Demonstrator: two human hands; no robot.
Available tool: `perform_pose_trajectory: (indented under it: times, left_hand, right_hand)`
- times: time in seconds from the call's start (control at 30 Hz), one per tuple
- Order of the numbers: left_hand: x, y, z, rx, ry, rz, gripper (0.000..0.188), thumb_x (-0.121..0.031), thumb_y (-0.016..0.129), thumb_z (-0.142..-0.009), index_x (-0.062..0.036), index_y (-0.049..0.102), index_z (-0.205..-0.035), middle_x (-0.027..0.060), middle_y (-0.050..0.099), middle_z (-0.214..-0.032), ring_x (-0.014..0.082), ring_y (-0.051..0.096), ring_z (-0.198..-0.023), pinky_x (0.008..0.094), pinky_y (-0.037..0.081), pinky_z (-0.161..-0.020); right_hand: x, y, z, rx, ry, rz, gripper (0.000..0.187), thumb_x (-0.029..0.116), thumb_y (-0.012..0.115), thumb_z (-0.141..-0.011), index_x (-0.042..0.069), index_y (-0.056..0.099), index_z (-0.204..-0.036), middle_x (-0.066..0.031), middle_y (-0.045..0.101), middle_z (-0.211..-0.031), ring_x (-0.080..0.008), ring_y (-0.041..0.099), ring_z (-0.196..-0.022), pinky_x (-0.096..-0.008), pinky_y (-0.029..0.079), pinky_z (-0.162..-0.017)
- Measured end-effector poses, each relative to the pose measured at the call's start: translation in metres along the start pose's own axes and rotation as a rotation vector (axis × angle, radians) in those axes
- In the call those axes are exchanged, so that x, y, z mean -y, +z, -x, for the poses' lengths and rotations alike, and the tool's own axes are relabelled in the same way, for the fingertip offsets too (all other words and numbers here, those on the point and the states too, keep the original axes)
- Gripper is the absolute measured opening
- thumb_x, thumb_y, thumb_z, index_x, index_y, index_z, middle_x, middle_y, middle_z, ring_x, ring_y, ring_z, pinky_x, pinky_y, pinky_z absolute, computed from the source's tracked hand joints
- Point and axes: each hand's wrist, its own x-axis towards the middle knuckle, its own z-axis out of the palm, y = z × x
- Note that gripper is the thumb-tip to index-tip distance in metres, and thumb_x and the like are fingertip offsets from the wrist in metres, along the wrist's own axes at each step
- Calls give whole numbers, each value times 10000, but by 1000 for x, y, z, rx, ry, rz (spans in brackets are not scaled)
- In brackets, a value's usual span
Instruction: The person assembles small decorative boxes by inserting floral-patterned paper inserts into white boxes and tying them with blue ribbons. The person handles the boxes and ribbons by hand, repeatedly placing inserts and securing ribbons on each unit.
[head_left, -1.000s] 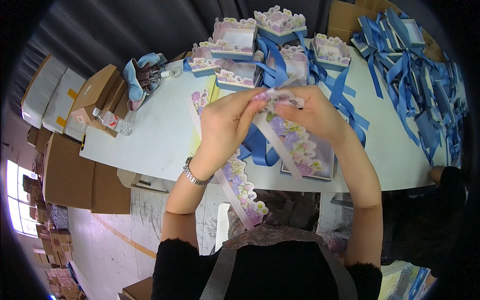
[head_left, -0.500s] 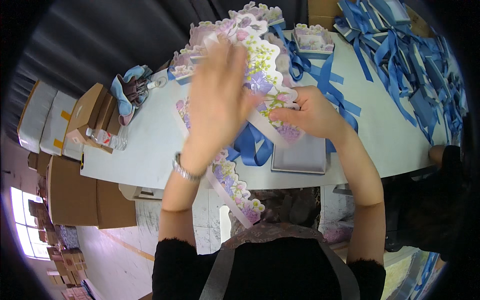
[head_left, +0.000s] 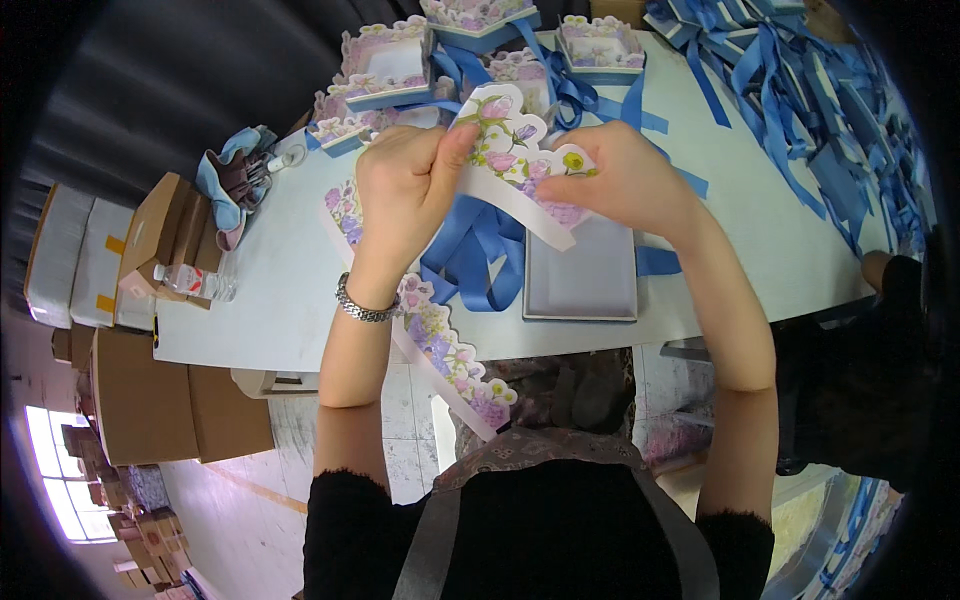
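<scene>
We hold a scalloped floral card strip (head_left: 515, 150) above the worktop (head_left: 270, 290), left hand (head_left: 405, 185) and right hand (head_left: 620, 180) each with the grip pinched shut on an end. It seems to be thin, glossy card, stiff yet springy. Bent too sharply, it could crease or tear at the scallops. Slippery blue satin ribbon (head_left: 470, 250) lies under it beside a shallow grey box tray (head_left: 580, 275).

The scalloped flower-printed card strip (head_left: 520, 150) looks like thin matt paperboard, white on its back. At six o'clock from it lies a shallow grey cardboard tray (head_left: 580, 280), smooth and dull. Glossy blue satin ribbons (head_left: 470, 250) shine at nine o'clock from the tray. The white tabletop (head_left: 270, 290) looks smooth.
</scene>
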Motion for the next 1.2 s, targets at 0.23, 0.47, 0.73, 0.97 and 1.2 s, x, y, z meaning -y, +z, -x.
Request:
perform_pose_trajectory:
  times: [0.23, 0.47, 0.73, 0.97, 1.2]
  left_hand:
    - [-23, 23, -19, -17, 201, -580, 426, -298, 700, -756, -95, 574, -1109, 166, 540, -1115, 332, 484, -1079, 456, 390, -897]
    - [-36, 22, 4, 318, 428, -373, 646, -301, 695, -687, -31, 529, -1250, 182, 525, -1280, 333, 495, -1198, 452, 418, -963]
    - [-64, -8, -2, 558, 816, -435, 415, -139, 618, -770, 37, 584, -1145, 219, 602, -1132, 291, 631, -976, 386, 515, -818]
    - [-119, 35, 81, 528, 826, 443, 273, -209, 572, -798, 10, 659, -936, 139, 673, -974, 254, 639, -956, 397, 510, -838]
    - [-23, 24, 56, 469, -642, 737, 545, -296, 482, -954, 31, 286, -1343, 134, 586, -1123, 235, 591, -1018, 310, 513, -765]
  right_hand:
    - [-36, 6, -7, -151, 49, -609, 235, 195, 665, -843, 4, 624, -973, 6, 624, -840, -36, 552, -707, -193, 431, -583]
    - [-27, 12, -2, -102, 104, -1122, 239, 129, 598, -865, -9, 596, -1060, -53, 638, -985, -123, 637, -843, -288, 535, -720]
    - [-61, 19, 17, 210, 219, -1556, 315, 215, 597, -886, 19, 582, -1133, -70, 641, -1047, -147, 637, -888, -309, 532, -760]
    - [-48, 7, 46, 36, 236, -734, 343, 244, 633, -846, 51, 594, -1126, -74, 664, -867, -152, 643, -772, -304, 508, -672]
    - [4, -32, 122, 557, -73, 667, 209, 86, 616, -766, 114, 660, -968, -93, 656, -736, -211, 623, -674, -296, 490, -631]
